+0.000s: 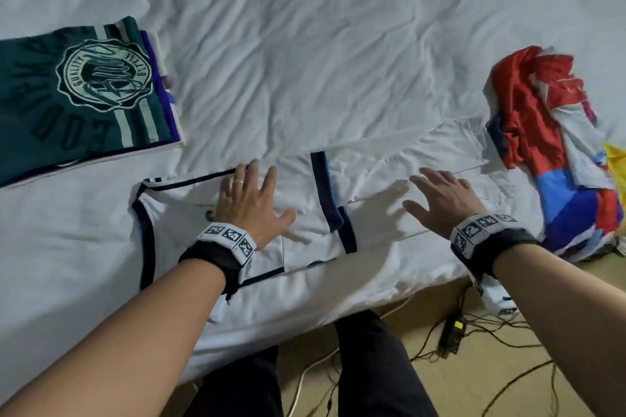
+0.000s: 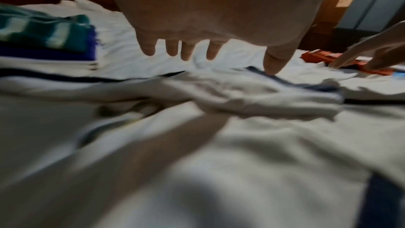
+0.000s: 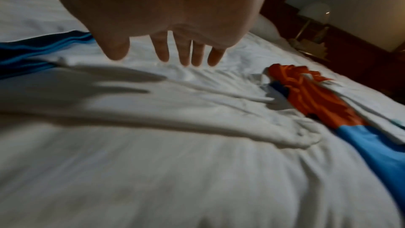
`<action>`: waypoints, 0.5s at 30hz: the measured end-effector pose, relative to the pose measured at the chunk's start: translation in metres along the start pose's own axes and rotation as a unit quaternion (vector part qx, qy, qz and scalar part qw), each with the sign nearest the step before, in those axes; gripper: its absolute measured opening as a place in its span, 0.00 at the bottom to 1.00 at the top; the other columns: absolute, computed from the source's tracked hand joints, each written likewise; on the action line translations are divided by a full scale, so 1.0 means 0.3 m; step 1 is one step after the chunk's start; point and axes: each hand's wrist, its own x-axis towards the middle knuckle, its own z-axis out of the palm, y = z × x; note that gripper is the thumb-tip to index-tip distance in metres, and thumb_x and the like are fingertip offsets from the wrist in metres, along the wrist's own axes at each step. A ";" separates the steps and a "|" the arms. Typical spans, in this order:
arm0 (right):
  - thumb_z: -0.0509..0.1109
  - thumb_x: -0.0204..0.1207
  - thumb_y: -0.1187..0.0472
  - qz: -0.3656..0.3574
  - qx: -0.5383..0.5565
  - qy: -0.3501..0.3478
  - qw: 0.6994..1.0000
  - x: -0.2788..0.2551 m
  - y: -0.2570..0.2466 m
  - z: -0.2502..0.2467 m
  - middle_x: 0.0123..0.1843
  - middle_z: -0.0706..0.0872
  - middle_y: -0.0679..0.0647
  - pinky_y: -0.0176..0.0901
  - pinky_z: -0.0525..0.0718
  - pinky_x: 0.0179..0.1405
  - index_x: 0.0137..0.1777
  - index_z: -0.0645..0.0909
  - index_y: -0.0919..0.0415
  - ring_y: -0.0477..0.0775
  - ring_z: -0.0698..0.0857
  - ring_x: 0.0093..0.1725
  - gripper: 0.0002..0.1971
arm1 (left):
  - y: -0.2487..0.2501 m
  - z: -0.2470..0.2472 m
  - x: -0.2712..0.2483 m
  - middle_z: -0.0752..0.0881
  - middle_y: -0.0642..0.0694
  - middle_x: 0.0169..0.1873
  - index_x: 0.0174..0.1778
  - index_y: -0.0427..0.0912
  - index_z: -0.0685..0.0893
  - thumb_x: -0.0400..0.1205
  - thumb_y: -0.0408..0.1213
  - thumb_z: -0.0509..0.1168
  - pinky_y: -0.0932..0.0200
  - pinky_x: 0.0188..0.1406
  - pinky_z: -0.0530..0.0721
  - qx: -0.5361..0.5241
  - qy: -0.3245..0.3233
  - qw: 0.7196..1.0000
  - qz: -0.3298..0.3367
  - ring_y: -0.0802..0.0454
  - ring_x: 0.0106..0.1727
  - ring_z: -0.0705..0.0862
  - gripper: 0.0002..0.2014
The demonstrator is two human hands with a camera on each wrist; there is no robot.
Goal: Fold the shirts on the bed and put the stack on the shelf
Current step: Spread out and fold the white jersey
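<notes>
A white shirt with navy trim (image 1: 305, 213) lies spread along the near edge of the bed, its sides folded in. My left hand (image 1: 250, 200) lies flat and open on its upper part, fingers spread. Over the shirt's lower part my right hand (image 1: 437, 203) is open too, fingers spread; the wrist view shows them (image 3: 188, 55) just above the cloth, casting a shadow. A folded stack with a green printed shirt (image 1: 78, 95) on top sits at the left. At the right lies a crumpled heap of red, blue and white shirts (image 1: 555, 152).
The white wrinkled bedding (image 1: 321, 44) stretches away behind the shirt. Below the bed edge are my dark trouser legs (image 1: 366, 366), a wooden floor and tangled cables with a black adapter (image 1: 450, 335). A bedside lamp (image 3: 315, 13) stands past the far side.
</notes>
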 end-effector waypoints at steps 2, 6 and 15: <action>0.63 0.82 0.44 0.017 0.016 0.005 1.000 0.024 0.104 -0.040 0.75 0.79 0.54 0.56 0.76 0.70 0.75 0.75 0.55 0.59 0.76 0.72 0.25 | 0.138 -0.024 0.013 0.62 0.41 0.82 0.82 0.49 0.64 0.78 0.63 0.63 0.40 0.81 0.61 0.003 0.019 0.999 0.047 0.38 0.82 0.60 0.38; 0.64 0.82 0.49 0.039 0.040 -0.003 0.998 0.100 0.297 -0.102 0.66 0.85 0.55 0.54 0.82 0.61 0.68 0.81 0.55 0.61 0.83 0.63 0.19 | 0.460 -0.019 0.068 0.73 0.45 0.73 0.73 0.48 0.75 0.81 0.56 0.63 0.45 0.70 0.71 -0.018 0.010 0.991 0.133 0.42 0.73 0.72 0.27; 0.63 0.81 0.61 -0.113 -0.026 0.029 0.993 0.396 0.647 -0.157 0.69 0.81 0.56 0.58 0.81 0.62 0.71 0.79 0.56 0.62 0.78 0.67 0.18 | 1.138 0.141 0.240 0.76 0.40 0.66 0.68 0.45 0.79 0.81 0.53 0.65 0.43 0.66 0.72 -0.030 -0.080 0.978 0.189 0.36 0.67 0.76 0.22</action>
